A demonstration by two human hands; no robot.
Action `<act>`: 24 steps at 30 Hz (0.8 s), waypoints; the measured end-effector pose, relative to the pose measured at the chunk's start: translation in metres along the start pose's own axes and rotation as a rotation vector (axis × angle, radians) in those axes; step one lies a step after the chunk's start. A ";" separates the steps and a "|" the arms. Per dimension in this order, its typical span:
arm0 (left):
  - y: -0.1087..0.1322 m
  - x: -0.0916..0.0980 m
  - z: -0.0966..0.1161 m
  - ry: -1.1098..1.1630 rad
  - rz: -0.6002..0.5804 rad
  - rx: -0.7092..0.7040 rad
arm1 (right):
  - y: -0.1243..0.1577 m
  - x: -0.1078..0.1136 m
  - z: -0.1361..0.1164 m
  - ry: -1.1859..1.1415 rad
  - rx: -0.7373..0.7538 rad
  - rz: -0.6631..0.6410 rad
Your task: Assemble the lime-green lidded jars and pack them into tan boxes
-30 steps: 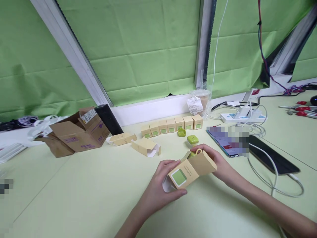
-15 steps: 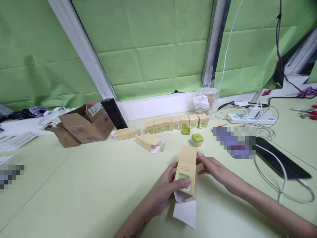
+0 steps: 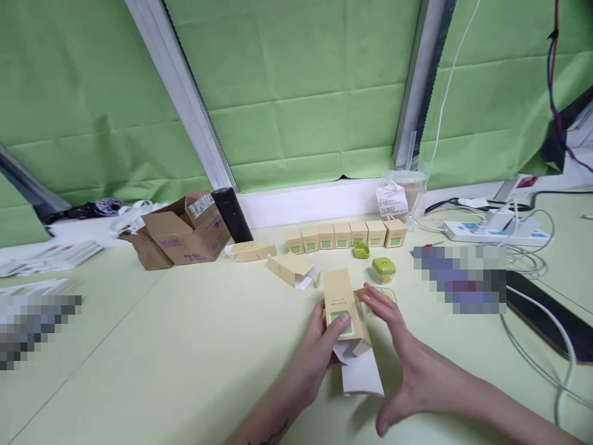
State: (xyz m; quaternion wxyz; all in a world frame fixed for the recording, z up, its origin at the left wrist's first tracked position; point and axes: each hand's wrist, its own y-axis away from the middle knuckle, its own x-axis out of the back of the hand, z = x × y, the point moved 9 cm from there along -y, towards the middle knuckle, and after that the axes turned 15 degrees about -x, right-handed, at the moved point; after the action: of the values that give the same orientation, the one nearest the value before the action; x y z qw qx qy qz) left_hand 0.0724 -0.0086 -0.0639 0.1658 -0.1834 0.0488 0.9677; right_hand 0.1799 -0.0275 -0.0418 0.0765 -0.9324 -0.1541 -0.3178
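A tan cardboard box (image 3: pixel 340 293) with a green square on its front is gripped in my left hand (image 3: pixel 315 355), thumb across the front. Its flaps stand open at both ends, and a white-lined flap (image 3: pixel 362 374) hangs toward me. My right hand (image 3: pixel 412 364) is spread wide just right of the box, thumb low and fingertips close to the box's side flap; whether they touch it I cannot tell. Beyond those fingers lies a clear container (image 3: pixel 388 293), partly hidden. Farther back are a small container with a green lid (image 3: pixel 383 267) and a green lid-like piece (image 3: pixel 361 250).
Several closed tan boxes (image 3: pixel 343 236) form a row at the back. Two opened tan boxes (image 3: pixel 294 270) lie left of them, near a black cylinder (image 3: pixel 232 215) and a brown carton (image 3: pixel 185 232). A power strip (image 3: pixel 467 232), cables and a dark flat object (image 3: pixel 546 315) occupy the right.
My right hand has let go of the box's side and opened wide, its thumb dropping toward me. The box stays in my left hand, slightly turned. The view has swung left.
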 end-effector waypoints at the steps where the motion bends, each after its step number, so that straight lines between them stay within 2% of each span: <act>1: 0.000 0.001 -0.001 0.000 0.008 -0.002 | 0.001 -0.001 -0.002 0.037 0.019 0.022; 5: -0.002 -0.004 0.002 0.134 -0.055 -0.035 | 0.006 0.009 -0.004 0.115 0.079 0.179; 11: -0.004 -0.007 0.011 0.166 -0.094 -0.106 | 0.018 0.017 -0.017 0.258 0.353 0.319; 17: -0.003 0.000 0.012 0.081 -0.081 -0.179 | 0.027 0.016 -0.027 0.391 0.418 0.434; 24: -0.002 -0.008 0.024 0.061 -0.150 -0.337 | 0.039 0.021 -0.046 0.383 0.534 0.567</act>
State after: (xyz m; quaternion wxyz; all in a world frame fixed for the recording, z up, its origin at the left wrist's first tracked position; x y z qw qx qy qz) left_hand 0.0722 -0.0052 -0.0383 0.2030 -0.2412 -0.1226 0.9411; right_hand 0.1824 -0.0705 0.0058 0.4264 -0.8095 0.0482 -0.4006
